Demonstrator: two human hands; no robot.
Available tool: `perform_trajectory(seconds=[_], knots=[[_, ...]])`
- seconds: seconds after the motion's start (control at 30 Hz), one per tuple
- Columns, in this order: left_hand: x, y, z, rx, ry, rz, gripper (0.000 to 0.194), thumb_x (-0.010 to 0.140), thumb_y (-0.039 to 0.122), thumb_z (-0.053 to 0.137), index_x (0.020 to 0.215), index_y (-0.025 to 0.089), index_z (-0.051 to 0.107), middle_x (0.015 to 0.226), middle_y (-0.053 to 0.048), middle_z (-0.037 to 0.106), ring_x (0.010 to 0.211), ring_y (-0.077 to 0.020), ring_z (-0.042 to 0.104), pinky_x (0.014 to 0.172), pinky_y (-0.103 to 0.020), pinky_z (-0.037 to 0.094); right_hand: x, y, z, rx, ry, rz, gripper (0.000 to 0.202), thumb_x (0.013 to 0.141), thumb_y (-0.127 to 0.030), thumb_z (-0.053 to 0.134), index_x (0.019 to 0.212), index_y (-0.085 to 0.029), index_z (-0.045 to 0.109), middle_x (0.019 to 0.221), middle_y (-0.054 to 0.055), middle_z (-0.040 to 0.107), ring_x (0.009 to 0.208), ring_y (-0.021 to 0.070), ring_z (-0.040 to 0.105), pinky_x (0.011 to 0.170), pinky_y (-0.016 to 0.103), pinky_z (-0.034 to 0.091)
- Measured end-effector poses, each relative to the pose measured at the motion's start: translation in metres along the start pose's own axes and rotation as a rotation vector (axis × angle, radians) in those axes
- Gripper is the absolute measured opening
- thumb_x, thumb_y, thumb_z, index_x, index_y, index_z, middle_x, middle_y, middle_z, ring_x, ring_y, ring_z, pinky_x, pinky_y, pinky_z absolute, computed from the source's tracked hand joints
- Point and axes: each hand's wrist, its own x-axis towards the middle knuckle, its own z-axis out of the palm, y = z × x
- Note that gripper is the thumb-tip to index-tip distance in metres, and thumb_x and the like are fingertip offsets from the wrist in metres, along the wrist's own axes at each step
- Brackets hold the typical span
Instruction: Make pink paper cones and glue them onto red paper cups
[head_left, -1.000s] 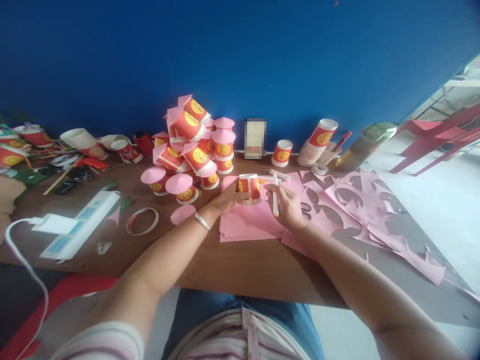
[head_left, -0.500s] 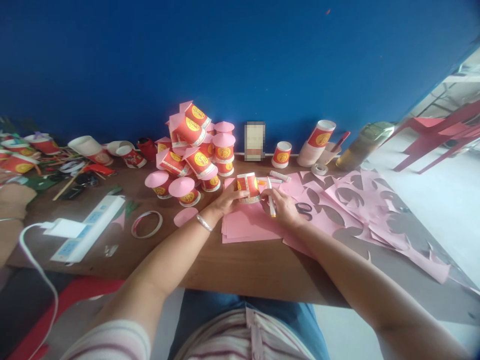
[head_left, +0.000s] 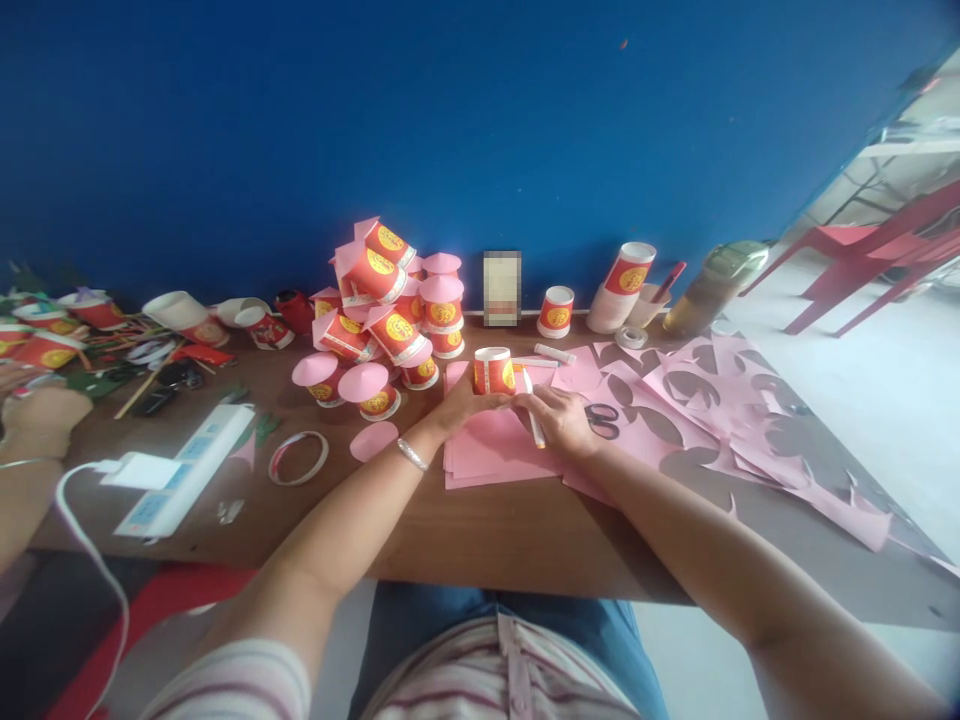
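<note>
A red paper cup point(head_left: 492, 371) with a white rim and a yellow emblem is held by my left hand point(head_left: 465, 402), above pink paper sheets point(head_left: 499, 450). My right hand point(head_left: 556, 415) grips a white marker point(head_left: 538, 425) between its fingers, close to the cup's right side. Two more markers lie just behind, one of them a white marker point(head_left: 555, 353). Black scissors point(head_left: 603, 420) rest right of my right hand. To the left stands a pile of red cups with pink cone tops point(head_left: 364, 381).
A power strip point(head_left: 184, 475), a tape ring point(head_left: 298, 458) and a pink disc point(head_left: 373, 440) lie left. Cut pink scraps point(head_left: 675, 390) spread right. Cups and a bottle point(head_left: 712, 285) stand along the blue wall. Another person's arm point(head_left: 34, 450) is at the far left.
The cup has turned in my left hand, so its emblem now faces right and its opening shows. My right hand has moved slightly, tilting the marker. The view has shifted a little.
</note>
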Motion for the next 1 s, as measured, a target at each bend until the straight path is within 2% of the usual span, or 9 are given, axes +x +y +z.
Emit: perform_trajectory(seconds=[0.17, 0.33, 0.5, 0.7, 0.87, 1.0], knots=[[0.0016, 0.0009, -0.0022, -0.093, 0.004, 0.065, 0.05, 0.075, 0.026, 0.085, 0.119, 0.02, 0.062, 0.11, -0.007, 0.073, 0.102, -0.0219, 0.069, 0.094, -0.036, 0.051, 0.0005, 0.0041, 0.0027, 0.068, 0.039, 0.086, 0.011, 0.099, -0.022, 0.059, 0.098, -0.021, 0.07, 0.075, 0.001, 0.068, 0.061, 0.0124, 0.062, 0.058, 0.023, 0.044], [0.0003, 0.0006, -0.0064, -0.167, -0.082, 0.019, 0.053, 0.083, 0.029, 0.077, 0.133, 0.02, 0.06, 0.128, -0.012, 0.07, 0.12, -0.0279, 0.066, 0.102, -0.039, 0.049, 0.0, 0.008, 0.0025, 0.077, 0.053, 0.149, 0.011, 0.098, -0.021, 0.06, 0.095, -0.021, 0.07, 0.078, 0.002, 0.071, 0.061, 0.0131, 0.064, 0.057, 0.023, 0.045], [-0.001, -0.0006, -0.0034, -0.088, -0.071, 0.014, 0.051, 0.081, 0.029, 0.079, 0.128, 0.017, 0.063, 0.127, -0.014, 0.069, 0.12, -0.0296, 0.064, 0.104, -0.042, 0.047, -0.0013, 0.0078, -0.0007, 0.105, -0.013, 0.121, 0.012, 0.098, -0.02, 0.059, 0.099, -0.02, 0.071, 0.08, 0.003, 0.071, 0.063, 0.0138, 0.064, 0.06, 0.024, 0.046], [-0.0027, 0.0017, 0.0025, 0.0, 0.01, -0.012, 0.065, 0.075, 0.028, 0.086, 0.132, 0.019, 0.058, 0.129, -0.013, 0.067, 0.12, -0.0295, 0.062, 0.105, -0.045, 0.047, -0.0012, 0.0068, 0.0006, 0.075, -0.026, 0.096, 0.012, 0.099, -0.022, 0.059, 0.099, -0.021, 0.071, 0.076, 0.002, 0.069, 0.061, 0.0136, 0.062, 0.061, 0.024, 0.046], [-0.0027, 0.0006, 0.0005, -0.052, -0.005, -0.001, 0.054, 0.078, 0.026, 0.083, 0.126, 0.019, 0.06, 0.124, -0.011, 0.069, 0.117, -0.027, 0.064, 0.104, -0.042, 0.047, 0.0003, 0.0036, 0.001, 0.13, -0.007, 0.088, 0.013, 0.1, -0.021, 0.059, 0.107, -0.02, 0.07, 0.079, 0.003, 0.069, 0.063, 0.0135, 0.064, 0.059, 0.023, 0.046], [-0.0016, 0.0002, -0.0007, -0.112, -0.015, -0.024, 0.045, 0.078, 0.025, 0.083, 0.119, 0.018, 0.065, 0.114, -0.01, 0.072, 0.111, -0.0253, 0.067, 0.103, -0.042, 0.048, 0.0026, -0.0011, -0.0022, 0.146, 0.01, 0.143, 0.023, 0.103, -0.024, 0.054, 0.122, -0.022, 0.067, 0.085, 0.004, 0.067, 0.065, 0.0131, 0.064, 0.059, 0.022, 0.049]])
